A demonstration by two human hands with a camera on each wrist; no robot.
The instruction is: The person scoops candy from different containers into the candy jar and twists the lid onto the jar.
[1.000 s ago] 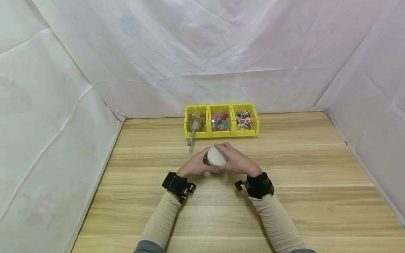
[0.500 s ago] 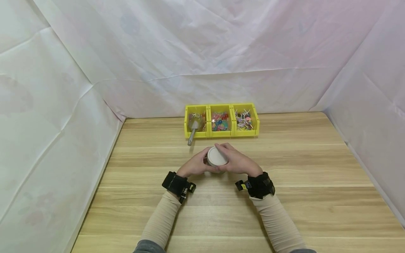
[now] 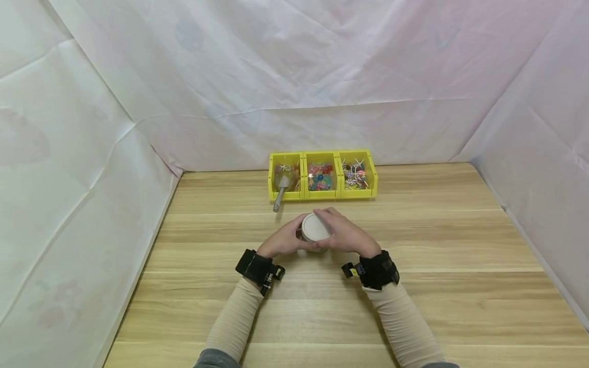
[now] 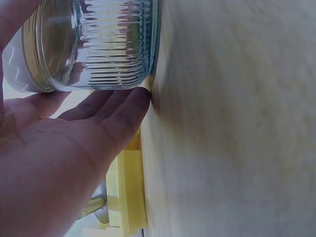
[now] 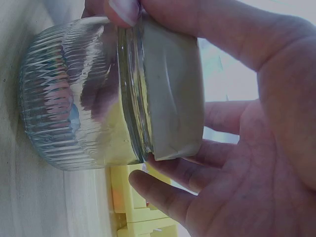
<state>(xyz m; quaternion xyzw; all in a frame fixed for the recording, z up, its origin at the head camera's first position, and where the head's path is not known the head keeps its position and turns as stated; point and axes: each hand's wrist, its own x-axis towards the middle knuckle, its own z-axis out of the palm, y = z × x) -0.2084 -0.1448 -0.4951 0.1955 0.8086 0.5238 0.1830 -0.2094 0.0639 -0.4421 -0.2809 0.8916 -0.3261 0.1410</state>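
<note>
A ribbed clear glass jar [image 4: 113, 44] stands on the wooden table under both hands. On its mouth sits an off-white lid [image 3: 315, 227]; the right wrist view shows clear threaded glass just below the lid's edge. My left hand [image 3: 285, 239] holds the jar from the left, its fingers along the glass. From the right, my right hand [image 3: 345, 236] grips the lid, thumb on the near side and fingers on the far side. Faint colours show through the glass, but whether they are contents or reflections I cannot tell.
Behind the jar stand three joined yellow bins [image 3: 321, 195]. A metal scoop [image 3: 278, 198] leans out of the left one. Colourful candies [image 3: 320, 178] fill the middle bin, and lollipops [image 3: 355, 175] the right. White cloth [image 3: 294, 76] walls off the back and sides.
My right hand has shifted very slightly to the right on the lid. The left hand and the jar keep their place.
</note>
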